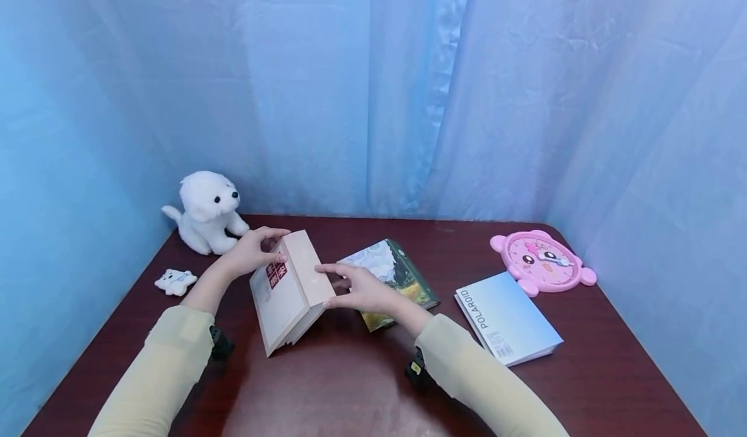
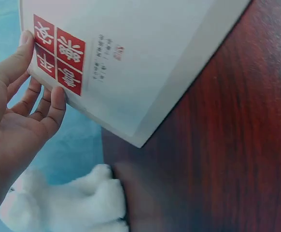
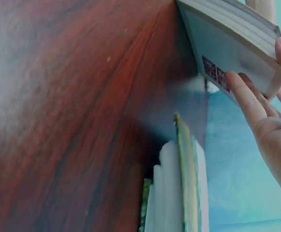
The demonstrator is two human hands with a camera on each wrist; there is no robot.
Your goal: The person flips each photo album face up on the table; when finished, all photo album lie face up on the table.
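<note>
White bk [image 1: 294, 294], tilted, over worktop [image 1: 350, 385]: L hand [image 1: 252, 253] grips upper L side, R hand [image 1: 358, 288] pinches spine side; lower edge prob. touching worktop, hard to tell. Polaroid bk [image 1: 508, 320] to R. Painted bk [image 1: 403, 275] partly behind R hand. Sm. toy [image 1: 175, 282] L, clock [image 1: 545, 262] R, plush dog [image 1: 207, 213] back L, curtain [image 1: 350, 100] behind.

The head view looks forward and down; nearer wrist views share the red-labelled book [image 1: 292, 294].
</note>
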